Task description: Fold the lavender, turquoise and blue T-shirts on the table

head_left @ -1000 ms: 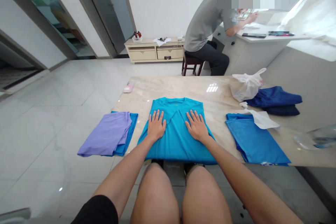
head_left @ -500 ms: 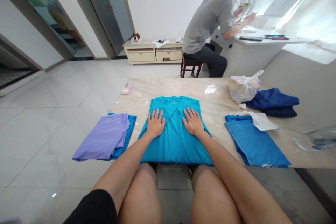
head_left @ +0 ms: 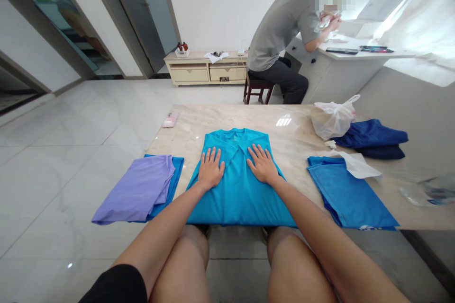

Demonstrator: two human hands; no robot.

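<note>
A: Where does the turquoise shirt point(head_left: 238, 203) lie?

B: On the surface point(head_left: 199, 120), in the middle and at the near edge, with its collar toward the far side. Its sleeves are folded inward over the front, and its lower part reaches the near edge above the person's knees.

A: And each hand?

B: The left hand point(head_left: 211, 168) rests palm down on the left part of the shirt, released, its fingers extended and slightly apart. The right hand point(head_left: 262, 164) lies the same way on the right part, also released and flat against the fabric.

A: What is to the left?

B: A folded purple cloth point(head_left: 137, 187) lies over a blue cloth point(head_left: 177, 177), partly covering it. A small pink item point(head_left: 170, 120) sits near the far left corner.

A: And to the right?

B: A folded blue garment point(head_left: 350, 194), with a white sheet point(head_left: 360, 164) across its far part. Beyond that are a navy cloth point(head_left: 377, 135) and, just beside it, a tied white plastic bag point(head_left: 332, 120).

A: Anyone else?

B: Farther off, a person in a grey shirt point(head_left: 279, 26) sits on a dark stool point(head_left: 259, 85).
</note>
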